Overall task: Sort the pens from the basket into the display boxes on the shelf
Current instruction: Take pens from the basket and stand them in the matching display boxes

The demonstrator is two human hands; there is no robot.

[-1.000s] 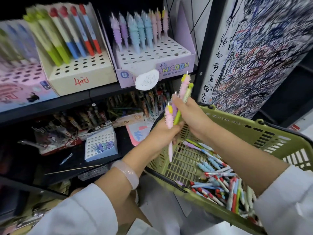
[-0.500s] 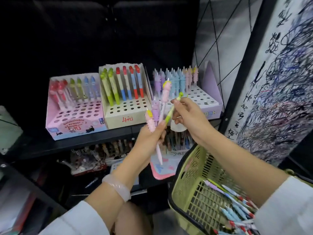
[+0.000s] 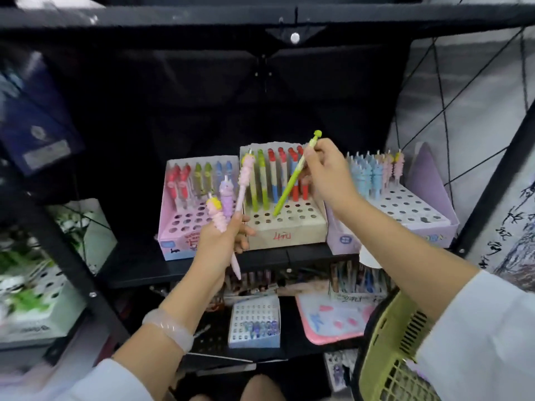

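Shelf [image 3: 202, 269] crowded; green pen [image 3: 291, 185] tip at beige box [image 3: 289, 230] holes.

My right hand [image 3: 327, 175] pinched a slim lime-green pen [image 3: 289, 188], tilted, its tip at a hole of the beige cardboard display box [image 3: 289, 227]. My left hand [image 3: 223, 241] gripped three pastel unicorn-topped pens [image 3: 228, 204] beside the pink display box [image 3: 181, 224].

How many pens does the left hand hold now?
3, all gripped in the left hand: a long pink pen highest, a purple pen beside it, a short pink pen with a yellow top lowest. The fingers may hide another.
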